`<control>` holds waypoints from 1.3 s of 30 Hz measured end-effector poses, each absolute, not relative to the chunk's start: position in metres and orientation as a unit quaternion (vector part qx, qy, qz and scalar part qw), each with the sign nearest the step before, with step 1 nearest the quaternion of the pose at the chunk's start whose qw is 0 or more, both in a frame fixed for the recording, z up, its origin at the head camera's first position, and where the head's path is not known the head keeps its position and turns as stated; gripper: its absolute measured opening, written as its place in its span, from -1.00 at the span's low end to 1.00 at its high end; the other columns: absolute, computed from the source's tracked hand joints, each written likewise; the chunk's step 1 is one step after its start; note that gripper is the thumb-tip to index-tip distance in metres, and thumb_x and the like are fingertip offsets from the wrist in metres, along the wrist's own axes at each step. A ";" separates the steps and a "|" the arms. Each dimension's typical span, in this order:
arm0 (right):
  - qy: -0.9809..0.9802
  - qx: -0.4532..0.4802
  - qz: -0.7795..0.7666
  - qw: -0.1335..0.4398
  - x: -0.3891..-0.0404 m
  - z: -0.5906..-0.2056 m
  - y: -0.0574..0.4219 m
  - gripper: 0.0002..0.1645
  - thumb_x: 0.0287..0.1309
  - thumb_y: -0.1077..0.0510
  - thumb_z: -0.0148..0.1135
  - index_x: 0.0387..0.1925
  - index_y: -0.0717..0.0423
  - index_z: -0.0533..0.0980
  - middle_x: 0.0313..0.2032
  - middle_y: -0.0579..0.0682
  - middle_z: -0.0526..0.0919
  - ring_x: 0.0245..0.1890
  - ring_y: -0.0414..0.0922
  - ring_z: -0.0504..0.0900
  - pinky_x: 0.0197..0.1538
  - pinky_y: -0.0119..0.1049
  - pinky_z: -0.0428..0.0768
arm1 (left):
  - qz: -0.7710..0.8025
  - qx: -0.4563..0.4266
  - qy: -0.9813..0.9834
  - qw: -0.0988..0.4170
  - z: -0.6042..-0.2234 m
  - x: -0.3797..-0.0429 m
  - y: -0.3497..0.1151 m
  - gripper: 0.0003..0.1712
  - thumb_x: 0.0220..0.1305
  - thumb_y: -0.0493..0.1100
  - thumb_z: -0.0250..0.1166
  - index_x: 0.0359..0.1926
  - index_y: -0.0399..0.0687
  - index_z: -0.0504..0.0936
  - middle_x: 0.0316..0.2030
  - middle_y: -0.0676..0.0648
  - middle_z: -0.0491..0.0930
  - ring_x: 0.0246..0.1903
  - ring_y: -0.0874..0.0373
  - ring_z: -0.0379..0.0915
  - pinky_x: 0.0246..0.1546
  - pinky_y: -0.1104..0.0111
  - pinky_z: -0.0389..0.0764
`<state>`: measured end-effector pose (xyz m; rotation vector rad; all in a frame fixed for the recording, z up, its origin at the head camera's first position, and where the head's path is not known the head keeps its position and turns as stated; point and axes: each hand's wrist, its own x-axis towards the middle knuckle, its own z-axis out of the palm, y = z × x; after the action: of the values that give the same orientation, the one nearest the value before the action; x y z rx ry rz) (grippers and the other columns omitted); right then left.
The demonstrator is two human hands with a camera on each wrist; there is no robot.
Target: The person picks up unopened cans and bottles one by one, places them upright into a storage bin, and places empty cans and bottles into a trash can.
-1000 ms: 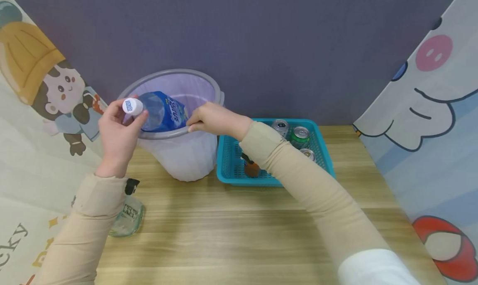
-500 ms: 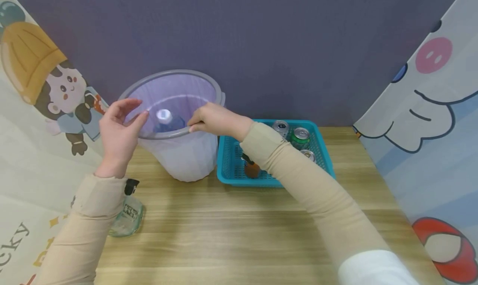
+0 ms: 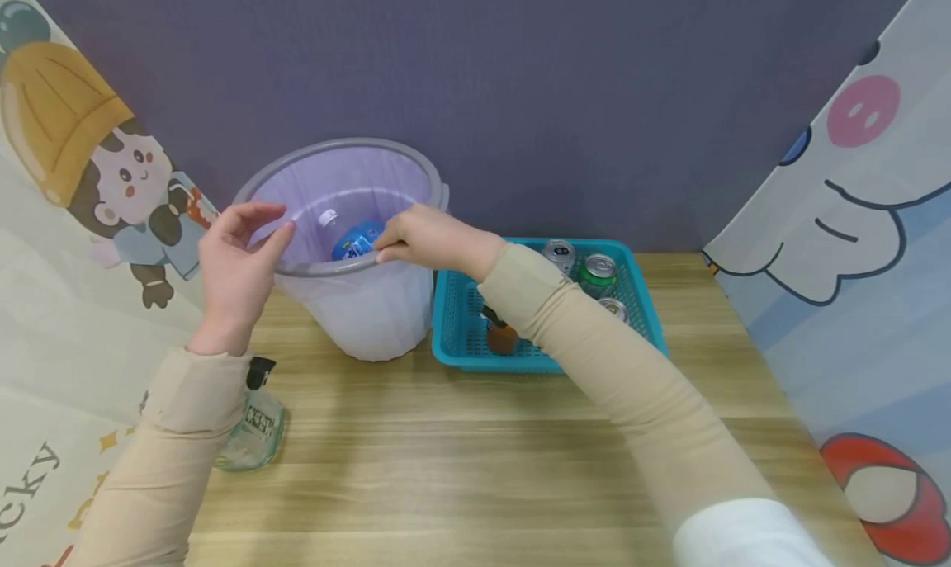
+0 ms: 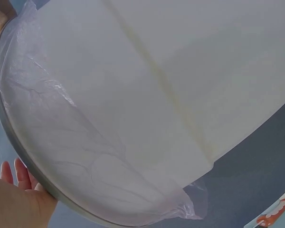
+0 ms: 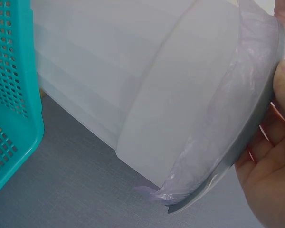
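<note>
A white trash bin [image 3: 364, 319] with a grey rim and a thin purple bag liner [image 4: 76, 118] stands at left of the table. Inside lies a blue-labelled plastic bottle [image 3: 357, 241] with a white cap, its lower part hidden by the rim and my right hand. My left hand [image 3: 239, 257] hovers at the bin's left rim, thumb and fingers parted, holding nothing. At the front right of the rim, my right hand [image 3: 434, 237] grips the edge, thumb [image 5: 284, 83] on the outer side and fingers curled over.
A teal basket [image 3: 546, 361] right of the bin holds several cans, a green can [image 3: 598, 271] among them; my right forearm partly covers it. A clear glass bottle [image 3: 256, 435] lies by my left sleeve. A grey wall panel [image 3: 565, 113] rises behind.
My left hand has let go of the blue-labelled bottle, which dropped into the bin and settled inside. Both hands stay in nearly the same place.
</note>
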<state>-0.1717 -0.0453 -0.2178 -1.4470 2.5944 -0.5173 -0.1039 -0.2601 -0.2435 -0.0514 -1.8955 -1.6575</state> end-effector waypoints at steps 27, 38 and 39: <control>0.857 -0.477 -0.180 0.073 -0.183 -0.217 -0.039 -0.64 0.28 0.09 0.13 0.04 0.13 0.59 -0.01 0.01 0.67 0.01 -0.15 0.61 0.08 -0.40 0.53 | -0.628 -0.043 -0.721 0.290 -0.249 -0.098 -0.258 -0.80 0.12 -0.48 0.26 -0.40 -0.11 0.68 -0.31 0.11 0.63 -0.29 0.34 0.56 -0.13 0.62 0.53; 0.851 -0.491 -0.177 0.061 -0.188 -0.217 -0.038 -0.66 0.28 0.09 0.13 0.01 0.13 0.60 -0.03 0.02 0.67 0.00 -0.14 0.62 0.08 -0.39 0.53 | -0.639 -0.067 -0.724 0.250 -0.251 -0.089 -0.263 -0.85 0.16 -0.42 0.27 -0.37 -0.10 0.68 -0.30 0.14 0.65 -0.22 0.33 0.55 -0.11 0.66 0.50; 0.851 -0.490 -0.178 0.062 -0.188 -0.217 -0.038 -0.66 0.28 0.09 0.13 0.02 0.12 0.60 -0.02 0.02 0.67 0.00 -0.14 0.62 0.08 -0.39 0.53 | -0.637 -0.070 -0.727 0.247 -0.251 -0.088 -0.264 -0.85 0.17 -0.41 0.27 -0.36 -0.09 0.68 -0.30 0.14 0.64 -0.22 0.34 0.55 -0.11 0.66 0.50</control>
<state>-0.1876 -0.0380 -0.2170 -1.4822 2.5736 -0.5377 -0.0880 -0.2640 -0.2511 -0.1898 -1.9820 -1.7365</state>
